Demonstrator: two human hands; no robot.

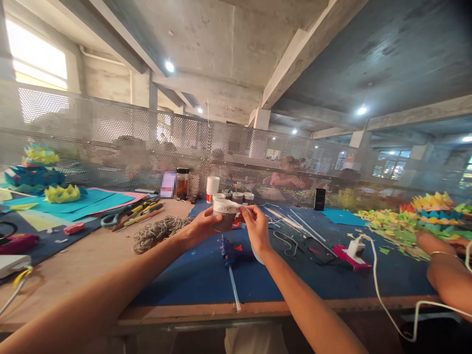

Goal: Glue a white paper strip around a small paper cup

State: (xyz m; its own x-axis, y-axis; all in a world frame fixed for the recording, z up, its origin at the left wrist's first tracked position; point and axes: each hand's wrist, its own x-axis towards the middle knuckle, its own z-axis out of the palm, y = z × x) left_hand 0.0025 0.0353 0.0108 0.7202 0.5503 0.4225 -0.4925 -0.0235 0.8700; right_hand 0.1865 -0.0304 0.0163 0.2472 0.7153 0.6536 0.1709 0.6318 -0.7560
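Note:
Above the blue table mat, a small paper cup [223,224] is held up between both hands. Its lower part is brown, and a white band with printed letters shows near the rim. My left hand [204,227] is closed around the cup's left side, thumb in front. On the other side, my right hand [257,227] pinches the cup near its rim at the right. Below the cup lies a blue hot glue gun [228,251] with a clear glue stick [234,290] pointing toward the table's front edge. Behind stand a white paper cup stack [212,186] and several brown cups [238,197].
Left of the hands lie a bundle of twine [157,235], scissors [112,219] and coloured paper [94,202]. To the right are a pink power strip [352,258] with a white cable, and paper scraps [391,231]. Another person's arm [448,265] reaches in at right. A perforated metal screen [243,162] closes the back.

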